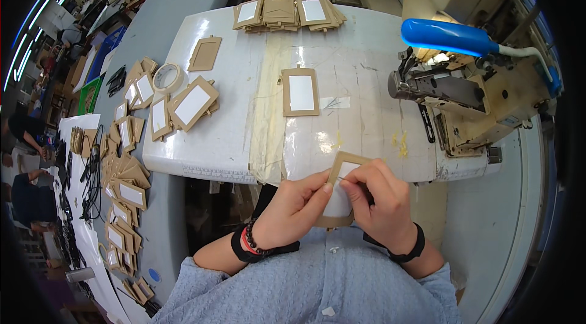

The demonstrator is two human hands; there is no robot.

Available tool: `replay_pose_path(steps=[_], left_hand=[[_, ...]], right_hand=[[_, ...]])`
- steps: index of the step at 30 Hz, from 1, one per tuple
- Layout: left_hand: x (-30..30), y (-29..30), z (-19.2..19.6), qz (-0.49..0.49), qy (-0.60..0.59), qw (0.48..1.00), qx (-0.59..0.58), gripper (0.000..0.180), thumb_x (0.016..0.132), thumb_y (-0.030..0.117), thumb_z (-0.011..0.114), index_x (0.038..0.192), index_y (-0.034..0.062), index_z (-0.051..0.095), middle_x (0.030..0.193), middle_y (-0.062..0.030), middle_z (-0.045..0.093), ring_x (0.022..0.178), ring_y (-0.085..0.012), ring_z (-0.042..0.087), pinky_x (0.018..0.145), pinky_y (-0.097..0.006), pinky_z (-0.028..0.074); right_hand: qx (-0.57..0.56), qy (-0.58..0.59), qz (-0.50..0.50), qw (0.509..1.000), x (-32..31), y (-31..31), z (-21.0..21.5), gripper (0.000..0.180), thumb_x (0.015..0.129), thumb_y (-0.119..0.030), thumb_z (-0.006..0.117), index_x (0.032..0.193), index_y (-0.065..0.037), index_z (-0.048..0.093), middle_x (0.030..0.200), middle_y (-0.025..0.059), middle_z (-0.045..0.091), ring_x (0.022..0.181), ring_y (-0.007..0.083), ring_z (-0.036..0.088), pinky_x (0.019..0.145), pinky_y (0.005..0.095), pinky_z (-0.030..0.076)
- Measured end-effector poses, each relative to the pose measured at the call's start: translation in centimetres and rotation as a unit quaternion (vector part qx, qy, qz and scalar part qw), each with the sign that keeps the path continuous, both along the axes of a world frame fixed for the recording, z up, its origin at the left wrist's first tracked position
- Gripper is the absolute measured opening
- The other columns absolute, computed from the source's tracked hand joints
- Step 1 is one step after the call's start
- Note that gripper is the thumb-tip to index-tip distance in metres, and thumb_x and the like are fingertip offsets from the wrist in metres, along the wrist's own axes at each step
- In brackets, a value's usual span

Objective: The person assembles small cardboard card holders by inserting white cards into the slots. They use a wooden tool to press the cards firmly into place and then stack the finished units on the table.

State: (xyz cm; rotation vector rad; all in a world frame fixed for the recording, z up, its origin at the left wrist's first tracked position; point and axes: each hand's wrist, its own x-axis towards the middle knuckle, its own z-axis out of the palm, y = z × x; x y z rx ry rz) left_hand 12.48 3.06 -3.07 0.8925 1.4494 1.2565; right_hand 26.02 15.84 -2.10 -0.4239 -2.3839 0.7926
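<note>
A tan card holder [339, 203] with a white panel is held tilted in front of my body, just off the table's near edge. My left hand [287, 207] is closed on its left edge, thumb on the face. My right hand [384, 200] is closed in a pinch over the white panel; whatever lies between its fingertips is too small to make out. Part of the holder is hidden behind the right fingers. Beyond my hands, another card holder [300, 93] lies flat on the white table [372, 122].
A sewing machine [476, 98] with a blue-gripped lever [448, 37] stands at the right. Stacked card holders [281, 9] line the far edge. More holders [194, 104] lie left by a tape roll [168, 78]. Piled holders [129, 171] cover part of the grey side table [165, 214].
</note>
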Motion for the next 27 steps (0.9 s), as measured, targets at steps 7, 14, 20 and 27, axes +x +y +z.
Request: replay_pose_path(steps=[7, 14, 20, 27], left_hand=[[0.2, 0.1, -0.5, 0.004, -0.020, 1.000, -0.001, 0.036, 0.101, 0.012, 0.044, 0.133, -0.0024, 0.052, 0.085, 0.0025, 0.059, 0.077, -0.0011, 0.048, 0.066, -0.018, 0.043], [0.2, 0.1, -0.6, 0.004, -0.024, 1.000, -0.010, 0.036, 0.101, 0.012, 0.044, 0.133, -0.0027, 0.052, 0.091, 0.0006, 0.062, 0.081, -0.0019, 0.050, 0.069, -0.019, 0.045], [0.5, 0.1, -1.4, 0.034, 0.013, 0.998, 0.048, 0.034, 0.098, 0.010, 0.046, 0.129, 0.0012, 0.055, 0.062, 0.0015, 0.046, 0.059, -0.0029, 0.039, 0.050, -0.022, 0.036], [0.2, 0.0, -0.9, 0.022, 0.009, 0.999, 0.027, 0.031, 0.098, 0.010, 0.047, 0.127, 0.0015, 0.057, 0.062, 0.0007, 0.047, 0.058, -0.0031, 0.039, 0.050, -0.023, 0.035]], right_hand=[[0.000, -0.004, 0.002, 1.000, 0.1, 0.0, 0.2, 0.010, 0.082, -0.005, 0.068, 0.085, -0.003, 0.059, 0.080, 0.0082, 0.060, 0.060, 0.0250, 0.062, 0.050, 0.0328, 0.049], [-0.005, -0.012, -0.004, 1.000, 0.0, -0.2, 0.4, 0.009, 0.082, -0.005, 0.068, 0.085, -0.003, 0.059, 0.079, 0.0080, 0.059, 0.060, 0.0256, 0.062, 0.050, 0.0333, 0.049], [-0.023, 0.004, -0.002, 1.000, -0.2, -0.1, 0.2, 0.010, 0.083, -0.005, 0.068, 0.084, -0.003, 0.058, 0.078, 0.0087, 0.058, 0.059, 0.0261, 0.061, 0.050, 0.0331, 0.048], [-0.045, 0.034, 0.019, 0.998, -0.5, 0.1, -0.4, 0.011, 0.083, -0.005, 0.068, 0.084, -0.003, 0.058, 0.075, 0.0090, 0.057, 0.056, 0.0240, 0.059, 0.048, 0.0315, 0.047]])
